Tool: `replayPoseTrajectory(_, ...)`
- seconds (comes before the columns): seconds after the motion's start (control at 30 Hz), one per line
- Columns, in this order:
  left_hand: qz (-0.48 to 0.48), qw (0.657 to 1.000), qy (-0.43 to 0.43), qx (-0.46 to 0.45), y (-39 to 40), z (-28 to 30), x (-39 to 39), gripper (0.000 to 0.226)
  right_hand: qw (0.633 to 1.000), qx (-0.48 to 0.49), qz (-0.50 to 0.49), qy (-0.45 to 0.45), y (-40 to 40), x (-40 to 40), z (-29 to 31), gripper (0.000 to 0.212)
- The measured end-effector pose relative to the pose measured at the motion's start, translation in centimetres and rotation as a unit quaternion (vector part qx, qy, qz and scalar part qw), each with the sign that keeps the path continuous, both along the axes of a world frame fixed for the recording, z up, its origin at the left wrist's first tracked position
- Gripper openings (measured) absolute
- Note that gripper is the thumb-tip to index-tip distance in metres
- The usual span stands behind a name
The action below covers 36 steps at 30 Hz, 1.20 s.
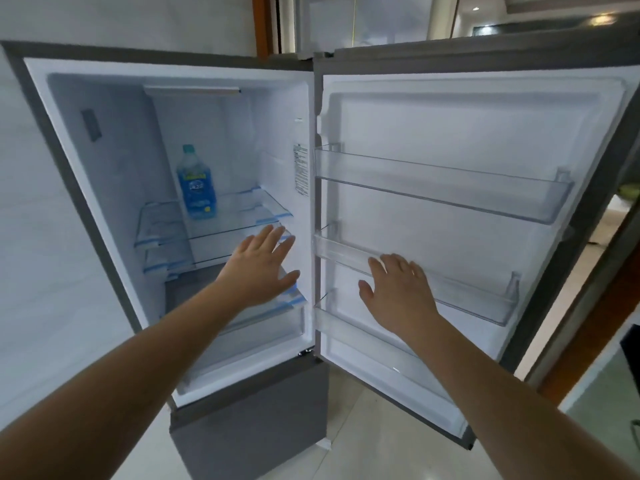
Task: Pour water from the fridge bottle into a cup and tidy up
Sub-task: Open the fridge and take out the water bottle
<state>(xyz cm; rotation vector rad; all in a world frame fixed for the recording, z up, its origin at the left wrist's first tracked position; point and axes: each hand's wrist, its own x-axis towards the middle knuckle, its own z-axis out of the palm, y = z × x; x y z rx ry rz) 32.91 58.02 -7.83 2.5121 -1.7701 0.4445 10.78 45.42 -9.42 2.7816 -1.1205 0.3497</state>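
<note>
One water bottle (196,183) is recorded, blue-labelled with a pale teal cap, standing upright with its long axis vertical and the cap toward 12 o'clock; clear liquid is seen through the upper part. It is placed on the upper glass shelf (239,211) of the fridge (104,188), toward the back, at about 10 o'clock from the left hand (261,268). Two glass shelves are counted inside the compartment, the lower one (180,258) bare, with a clear drawer (263,336) beneath them. The fridge door (460,216) is swung open at 3 o'clock; three transparent door bins are counted, with nothing seen in them. Two bare hands are extended: the left hand is held flat with fingers straight and slightly spread, in front of the shelf edges; the right hand (400,289) is held before the middle door bin (485,299), fingers loosely spread; contact cannot be told.
</note>
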Motion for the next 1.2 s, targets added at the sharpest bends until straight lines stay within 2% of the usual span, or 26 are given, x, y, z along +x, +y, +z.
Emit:
replayPoseTrajectory(0.3, 0.061, 0.998, 0.013, -0.018, 2.7, 0.1, 8.7, 0.076, 0.998, -0.025, 0.05, 0.011, 0.9, 11.4, 0.9, 0.061)
replayPoseTrajectory(0.43, 0.076, 0.997, 0.007, -0.024, 3.8, 1.0, 13.0, 0.075, 0.996, -0.033, 0.088, 0.005, 2.0, 17.7, 1.7, 0.054)
replayPoseTrajectory(0.57, 0.096, 0.994, 0.002, -0.043, 4.6, 1.6, 17.6, 0.076, 0.993, -0.031, 0.109, -0.013, 3.0, 23.3, 2.2, 0.067)
replayPoseTrajectory(0.7, 0.105, 0.994, 0.002, -0.042, 4.9, 1.9, 21.0, 0.076, 0.991, -0.039, 0.123, -0.019, 3.2, 27.5, 2.2, 0.062)
replayPoseTrajectory(0.77, 0.111, 0.993, 0.003, -0.038, 4.7, 1.8, 22.3, 0.076, 0.99, -0.032, 0.132, -0.026, 3.1, 29.2, 2.4, 0.066)
replayPoseTrajectory(0.9, 0.128, 0.991, 0.006, -0.031, 3.5, 0.8, 25.3, 0.078, 0.987, -0.011, 0.154, -0.035, 1.7, 32.9, 2.5, 0.052)
replayPoseTrajectory(1.2, 0.185, 0.982, 0.012, -0.02, -1.3, -0.8, 31.7, 0.079, 0.979, 0.047, 0.191, -0.062, -3.2, 41.8, 1.7, 0.055)
